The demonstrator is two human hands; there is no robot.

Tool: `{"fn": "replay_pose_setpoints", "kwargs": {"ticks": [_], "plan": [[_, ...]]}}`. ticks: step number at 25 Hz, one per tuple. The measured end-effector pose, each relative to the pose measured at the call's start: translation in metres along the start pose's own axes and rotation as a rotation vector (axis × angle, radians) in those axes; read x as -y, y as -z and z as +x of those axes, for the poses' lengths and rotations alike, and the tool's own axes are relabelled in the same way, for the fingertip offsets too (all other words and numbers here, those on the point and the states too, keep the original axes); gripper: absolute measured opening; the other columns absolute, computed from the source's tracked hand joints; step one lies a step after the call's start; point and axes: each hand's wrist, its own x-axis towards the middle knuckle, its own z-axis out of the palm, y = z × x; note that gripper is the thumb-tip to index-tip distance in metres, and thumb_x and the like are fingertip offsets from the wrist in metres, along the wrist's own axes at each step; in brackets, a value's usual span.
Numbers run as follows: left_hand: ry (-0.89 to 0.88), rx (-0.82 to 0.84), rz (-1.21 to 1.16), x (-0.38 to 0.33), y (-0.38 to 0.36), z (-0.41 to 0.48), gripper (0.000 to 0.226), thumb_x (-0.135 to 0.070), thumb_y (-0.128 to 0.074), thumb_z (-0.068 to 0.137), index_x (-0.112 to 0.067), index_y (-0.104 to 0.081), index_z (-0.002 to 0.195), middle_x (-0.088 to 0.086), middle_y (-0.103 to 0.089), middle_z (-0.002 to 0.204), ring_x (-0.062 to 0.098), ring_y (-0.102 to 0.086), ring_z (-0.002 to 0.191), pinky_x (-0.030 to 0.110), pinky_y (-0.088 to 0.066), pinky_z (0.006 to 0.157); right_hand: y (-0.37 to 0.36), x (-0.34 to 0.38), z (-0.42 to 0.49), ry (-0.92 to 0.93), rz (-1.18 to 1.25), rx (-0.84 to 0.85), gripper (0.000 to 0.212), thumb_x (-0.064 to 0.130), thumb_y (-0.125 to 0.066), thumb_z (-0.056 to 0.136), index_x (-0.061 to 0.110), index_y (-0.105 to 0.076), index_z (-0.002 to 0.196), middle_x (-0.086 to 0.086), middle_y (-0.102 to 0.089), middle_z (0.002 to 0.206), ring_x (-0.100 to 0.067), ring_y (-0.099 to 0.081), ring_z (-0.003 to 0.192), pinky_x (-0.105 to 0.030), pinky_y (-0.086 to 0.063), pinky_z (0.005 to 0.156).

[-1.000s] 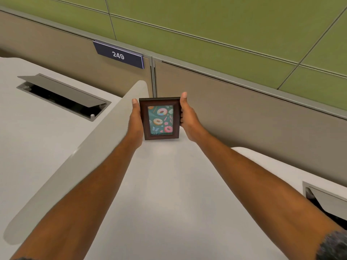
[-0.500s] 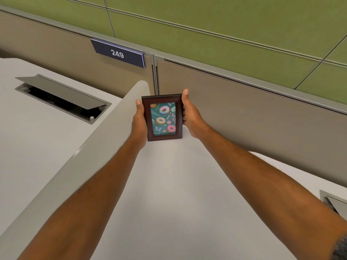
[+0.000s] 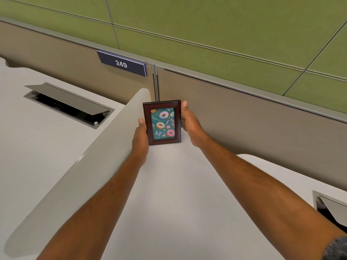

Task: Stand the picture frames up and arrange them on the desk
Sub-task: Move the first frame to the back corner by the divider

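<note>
Where your forearms enter at the bottom edge, both are cut off, and a dark patch at the lower right corner is too blurred to identify. Your bare desk runs forward between them; a raised pale divider crosses its left side, and a cable hatch at the right edge is only partly in view. Farther on, your left hand and right hand grip the picture frame by its two side edges. Only the thumbs show clearly along the edges; the remaining fingers are hidden behind the frame, so their spread cannot be judged. Held upright, the dark wooden frame faces you with a doughnut print, its lower edge at the desk surface, though contact cannot be confirmed. Just behind it stands the beige partition, carrying a number plate reading 249. An open cable hatch lies beyond the divider.
</note>
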Motion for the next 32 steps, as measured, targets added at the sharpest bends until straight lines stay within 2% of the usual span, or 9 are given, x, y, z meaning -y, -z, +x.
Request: {"fn": "replay_pose_setpoints", "kwargs": {"ticks": [2, 5, 8, 11, 13, 17, 22, 28, 32], "plan": [[-0.010, -0.064, 0.071, 0.011, 0.004, -0.019, 0.067, -0.074, -0.026, 0.107, -0.026, -0.062, 0.137, -0.007, -0.070, 0.122, 0.017, -0.067, 0.111, 0.032, -0.048, 0.100, 0.006, -0.003, -0.017, -0.015, -0.030, -0.057, 0.062, 0.077, -0.032, 0.101, 0.026, -0.057, 0.125, 0.006, -0.070, 0.124, -0.010, -0.068, 0.108, -0.028, -0.046, 0.088], [-0.039, -0.129, 0.092, 0.017, 0.010, -0.053, 0.062, -0.071, -0.031, 0.107, -0.024, -0.059, 0.136, -0.007, -0.062, 0.122, 0.017, -0.057, 0.113, 0.032, -0.040, 0.097, 0.019, -0.008, -0.047, -0.056, -0.050, -0.164, 0.076, 0.080, -0.036, 0.099, 0.017, -0.054, 0.139, -0.005, -0.061, 0.141, -0.025, -0.058, 0.128, -0.041, -0.043, 0.099], [0.005, -0.129, 0.022, 0.012, 0.015, -0.087, 0.051, -0.066, -0.034, 0.109, -0.025, -0.058, 0.127, -0.002, -0.065, 0.126, 0.018, -0.058, 0.116, 0.033, -0.039, 0.095, 0.035, -0.006, -0.088, -0.079, -0.017, -0.174, 0.065, 0.078, -0.038, 0.100, 0.022, -0.057, 0.126, -0.006, -0.064, 0.136, -0.027, -0.060, 0.126, -0.047, -0.046, 0.108], [0.042, -0.057, 0.018, 0.010, 0.024, -0.126, 0.058, -0.063, -0.037, 0.110, -0.017, -0.068, 0.125, 0.007, -0.071, 0.131, 0.027, -0.064, 0.121, 0.045, -0.048, 0.108, 0.047, -0.003, -0.138, -0.078, -0.009, -0.158, 0.065, 0.075, -0.041, 0.101, 0.019, -0.063, 0.128, -0.005, -0.069, 0.133, -0.025, -0.064, 0.121, -0.046, -0.047, 0.106], [0.063, 0.032, 0.048, 0.011, 0.028, -0.153, 0.062, -0.062, -0.039, 0.110, -0.012, -0.073, 0.124, 0.011, -0.077, 0.124, 0.031, -0.071, 0.117, 0.051, -0.051, 0.108, 0.053, -0.003, -0.173, -0.085, -0.006, -0.164, 0.067, 0.072, -0.044, 0.102, 0.016, -0.069, 0.128, -0.005, -0.073, 0.127, -0.025, -0.068, 0.117, -0.042, -0.048, 0.098], [0.075, 0.177, 0.139, 0.014, 0.026, -0.212, 0.061, -0.060, -0.040, 0.111, -0.012, -0.076, 0.121, 0.011, -0.081, 0.117, 0.031, -0.076, 0.111, 0.049, -0.055, 0.102, 0.060, -0.008, -0.247, -0.088, -0.037, -0.137, 0.064, 0.067, -0.044, 0.105, 0.013, -0.074, 0.122, -0.006, -0.077, 0.122, -0.024, -0.072, 0.113, -0.045, -0.050, 0.104], [0.063, 0.242, 0.208, 0.025, 0.009, -0.293, 0.058, -0.059, -0.038, 0.112, -0.014, -0.075, 0.121, 0.009, -0.081, 0.116, 0.030, -0.076, 0.110, 0.050, -0.057, 0.104, 0.078, -0.018, -0.337, -0.053, -0.058, -0.094, 0.060, 0.064, -0.045, 0.106, 0.014, -0.075, 0.118, -0.004, -0.080, 0.116, -0.024, -0.074, 0.111, -0.047, -0.051, 0.107], [0.019, 0.291, 0.219, 0.042, -0.025, -0.391, 0.056, -0.056, -0.038, 0.113, -0.015, -0.076, 0.120, 0.008, -0.081, 0.114, 0.028, -0.076, 0.108, 0.049, -0.057, 0.103, 0.129, -0.035, -0.434, 0.029, -0.022, -0.093, 0.058, 0.067, -0.050, 0.103, 0.017, -0.077, 0.115, -0.002, -0.082, 0.111, -0.023, -0.076, 0.109, -0.046, -0.053, 0.103], [-0.038, 0.349, 0.223, 0.057, -0.052, -0.460, 0.045, -0.052, -0.049, 0.110, -0.017, -0.076, 0.119, 0.008, -0.082, 0.113, 0.028, -0.077, 0.108, 0.047, -0.059, 0.098, 0.176, -0.052, -0.499, 0.078, 0.009, -0.126, 0.060, 0.069, -0.052, 0.101, 0.017, -0.078, 0.113, -0.001, -0.083, 0.108, -0.024, -0.077, 0.108, -0.044, -0.054, 0.099]]}}
